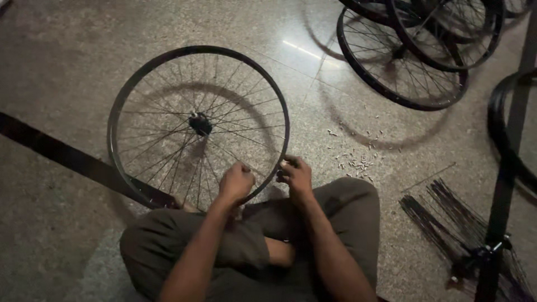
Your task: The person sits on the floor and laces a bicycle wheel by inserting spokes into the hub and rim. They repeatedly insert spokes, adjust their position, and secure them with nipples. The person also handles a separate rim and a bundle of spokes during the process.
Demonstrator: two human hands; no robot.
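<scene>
A black bicycle wheel rim [120,103] with thin spokes and a dark hub [199,123] stands tilted on the stone floor, resting against my crossed legs. My left hand [235,183] is inside the rim near its lower right part, fingers closed around a spoke. My right hand [295,174] is just outside the rim at the same spot, fingers pinched on the rim edge or a small part there; what it pinches is too small to tell.
Small metal spoke nipples [357,162] are scattered on the floor right of the wheel. A bundle of loose spokes [447,215] lies at lower right by a dark stand [500,223]. Several finished wheels [417,61] lean at the top right. A dark strip [61,154] crosses the floor at left.
</scene>
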